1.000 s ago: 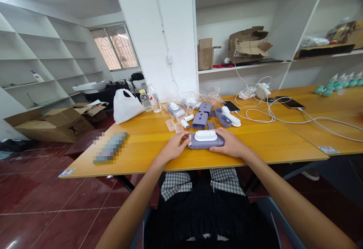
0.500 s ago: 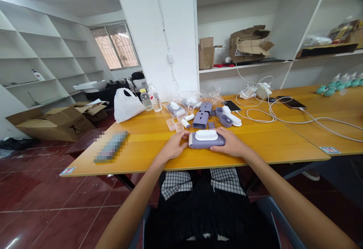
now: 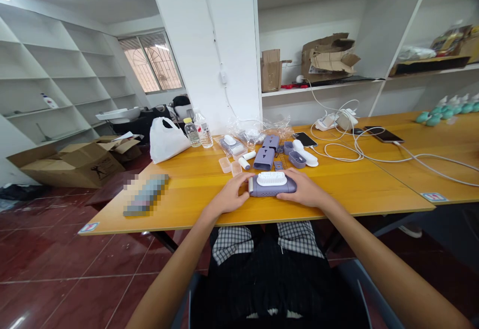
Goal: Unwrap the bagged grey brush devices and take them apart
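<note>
- A lavender-grey plastic brush housing [image 3: 272,186] with a white bristled top lies flat on the desk, near the desk's front edge, centred in front of the person.
- The left hand [image 3: 232,194] curls around the housing's left end, and its grip is closed on the housing.
- The right hand [image 3: 303,190] presses against the right end, its grip also closed on the housing, so the housing sits between both palms.
- Just beyond the hands stands a slotted lavender plastic casing [image 3: 264,159], with a small lavender oval tray [image 3: 297,159] and a long white plastic handle [image 3: 305,153] to its right.
- To the casing's left lie two small clear plastic tubs [image 3: 230,166] and a short white cylinder [image 3: 244,163].
- Further back sit a crumpled clear plastic bag [image 3: 258,128], a white carrier bag [image 3: 167,140] and two clear plastic water bottles [image 3: 198,132].
- A pixelated, unreadable flat object [image 3: 145,195] lies on the left side of the orange wooden desk [image 3: 187,196].
- White charging cables [image 3: 339,152] trail across the desk's right side, near a black smartphone [image 3: 305,139].
- Teal pump bottles [image 3: 434,118] stand at the far right on an adjoining orange wooden desk [image 3: 441,169].
- A flattened cardboard box [image 3: 71,164] rests on the red tiled floor [image 3: 75,269] to the left.
</note>
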The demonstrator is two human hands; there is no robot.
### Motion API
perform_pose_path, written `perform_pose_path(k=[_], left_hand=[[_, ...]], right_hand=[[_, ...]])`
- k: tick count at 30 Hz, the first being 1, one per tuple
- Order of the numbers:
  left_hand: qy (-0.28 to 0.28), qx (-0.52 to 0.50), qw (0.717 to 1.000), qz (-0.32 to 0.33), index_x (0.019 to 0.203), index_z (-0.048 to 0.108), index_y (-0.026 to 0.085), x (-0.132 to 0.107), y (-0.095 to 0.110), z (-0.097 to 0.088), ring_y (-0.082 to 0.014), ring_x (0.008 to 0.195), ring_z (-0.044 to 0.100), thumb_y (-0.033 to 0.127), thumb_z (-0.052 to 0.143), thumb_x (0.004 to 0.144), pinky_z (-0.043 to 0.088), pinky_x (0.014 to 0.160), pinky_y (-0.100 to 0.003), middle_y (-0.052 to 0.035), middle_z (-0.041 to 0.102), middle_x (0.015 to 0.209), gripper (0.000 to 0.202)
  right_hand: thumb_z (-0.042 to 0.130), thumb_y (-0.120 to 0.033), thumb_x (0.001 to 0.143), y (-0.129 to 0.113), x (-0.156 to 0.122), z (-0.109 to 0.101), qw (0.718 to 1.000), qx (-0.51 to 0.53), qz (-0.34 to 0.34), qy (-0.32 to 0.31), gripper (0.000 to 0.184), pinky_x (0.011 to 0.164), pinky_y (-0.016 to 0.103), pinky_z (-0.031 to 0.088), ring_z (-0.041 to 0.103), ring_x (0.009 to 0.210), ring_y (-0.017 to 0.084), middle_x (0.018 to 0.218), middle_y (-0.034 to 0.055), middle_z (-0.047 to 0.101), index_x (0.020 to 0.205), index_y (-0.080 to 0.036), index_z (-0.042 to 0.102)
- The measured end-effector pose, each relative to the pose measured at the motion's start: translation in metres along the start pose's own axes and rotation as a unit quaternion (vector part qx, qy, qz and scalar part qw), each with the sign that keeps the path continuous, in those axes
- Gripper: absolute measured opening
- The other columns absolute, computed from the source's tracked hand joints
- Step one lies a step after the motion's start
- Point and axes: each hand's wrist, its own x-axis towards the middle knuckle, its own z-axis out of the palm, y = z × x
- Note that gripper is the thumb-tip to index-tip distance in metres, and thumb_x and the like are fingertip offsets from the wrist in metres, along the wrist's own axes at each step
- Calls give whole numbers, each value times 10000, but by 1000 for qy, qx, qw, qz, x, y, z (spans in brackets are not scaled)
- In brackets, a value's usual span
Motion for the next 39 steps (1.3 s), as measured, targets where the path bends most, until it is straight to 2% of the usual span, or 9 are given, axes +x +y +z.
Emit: perform_pose_path(k=[7,16,24,28,32,35,37,39], left_hand=[[12,50,999,16,1467,619,227,1,-1,-1,-303,1428,579,90,598,861,434,1252,-564,-122,624,1528,622],[48,76,996,-19,1326,745,240,4,0,2,-286,1290,690,79,568,871,523,1181,-524,-84,746,1378,514],[15,60,998,3,1433,676,207,-2,-4,-3,-318,1428,605,231,666,904,431,1253,-579,-140,651,1525,529],[13,62,998,-12,1423,680,199,-2,-2,-2,-328,1429,605,355,705,929,434,1248,-574,-149,645,1531,519],[22,77,997,-23,1369,719,208,-1,4,-2,-327,1384,641,400,727,925,459,1228,-544,-132,683,1487,484],[34,99,994,-45,1243,779,211,0,8,-4,-338,1288,699,435,738,917,511,1167,-533,-125,738,1404,398],[26,112,992,-58,1024,819,233,0,10,-5,-336,1218,729,462,731,923,544,1112,-514,-99,780,1320,266],[18,121,991,-59,848,787,237,1,11,-4,-327,1153,744,480,706,944,560,1069,-496,-83,806,1222,274]], right_hand=[[829,-507,845,0,0,0,1000,1,-2,2,638,1113,548,489,648,1236,351,1354,110,664,1410,-287,632],[838,-489,832,-5,-1,-1,1000,-6,10,0,649,1119,561,487,648,1251,364,1380,105,662,1421,-312,630],[832,-505,838,-3,0,-1,1000,-2,8,-1,658,1128,559,479,648,1253,359,1370,107,663,1429,-306,625],[826,-501,842,-1,-1,0,1000,2,0,0,650,1124,550,486,647,1260,353,1375,106,666,1428,-300,630],[841,-504,830,0,-1,1,1000,2,2,6,670,1129,557,481,646,1263,358,1381,102,665,1436,-311,630],[842,-499,832,0,-1,1,1000,3,0,4,661,1125,561,484,649,1255,359,1372,103,666,1431,-315,632],[841,-500,834,0,0,0,1000,4,-1,4,652,1119,561,489,651,1250,359,1367,104,667,1424,-313,635],[837,-501,836,0,0,0,1000,4,0,5,645,1115,556,493,652,1247,357,1363,107,667,1419,-307,638]])
